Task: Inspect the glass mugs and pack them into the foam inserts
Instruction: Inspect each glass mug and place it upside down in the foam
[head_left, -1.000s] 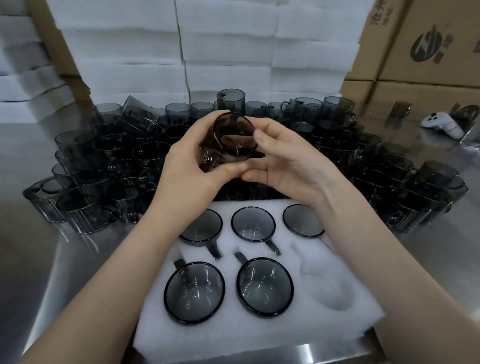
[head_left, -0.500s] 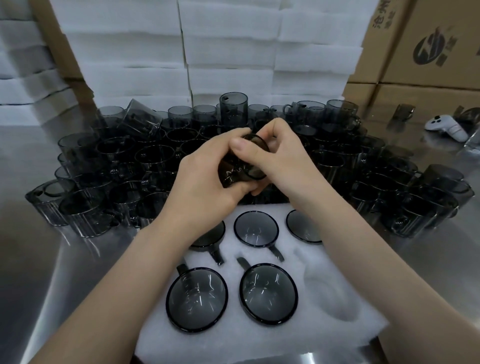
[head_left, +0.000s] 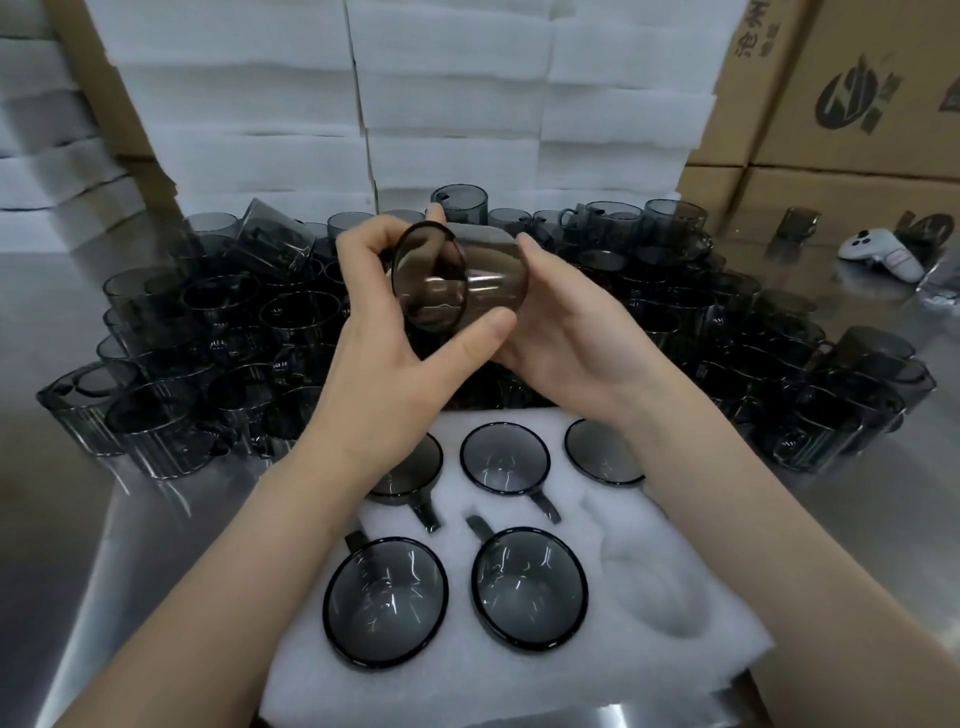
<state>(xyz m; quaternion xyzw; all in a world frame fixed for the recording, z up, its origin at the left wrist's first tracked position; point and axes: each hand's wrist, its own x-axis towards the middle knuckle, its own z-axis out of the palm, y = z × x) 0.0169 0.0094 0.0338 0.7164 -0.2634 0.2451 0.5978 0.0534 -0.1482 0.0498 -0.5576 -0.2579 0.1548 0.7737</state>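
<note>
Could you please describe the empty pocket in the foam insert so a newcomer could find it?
Find the white foam insert on the steel table, nearest the viewer. Its pockets lie in two rows of three; the empty pocket is at the right end of the near row. Every other pocket holds a dark glass mug; this one is bare.

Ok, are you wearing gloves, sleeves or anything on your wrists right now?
No. The left hand and right hand are bare: no gloves, rings or tape. The left forearm and right forearm are bare too: no sleeves, watch or wristband in view. Nails short, unpainted.
</note>
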